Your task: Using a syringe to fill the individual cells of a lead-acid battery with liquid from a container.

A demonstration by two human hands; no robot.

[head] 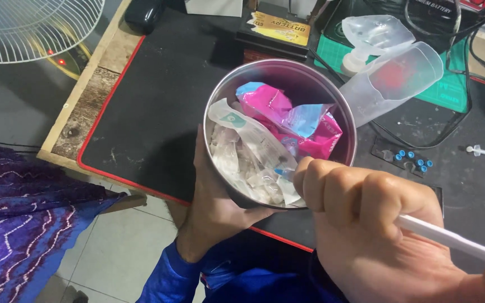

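tin (332, 95) above tabletop (158, 112) front edge | packets (270, 140) in tin | plastic bottle (391, 76) right-behind tin | fan grille (35, 28) far left | syringe (450, 238) right-front of tin

The black mat (158, 95) on the tabletop (85, 104) lies open left of the steel tin (332, 95); right of it, clear plastic bottles (391, 73), cables (422, 134) and small blue-capped pieces (411, 160) crowd the way; the tin's mouth is packed with wrappers (287, 120); a fan guard (35, 28) overhangs the far-left corner.
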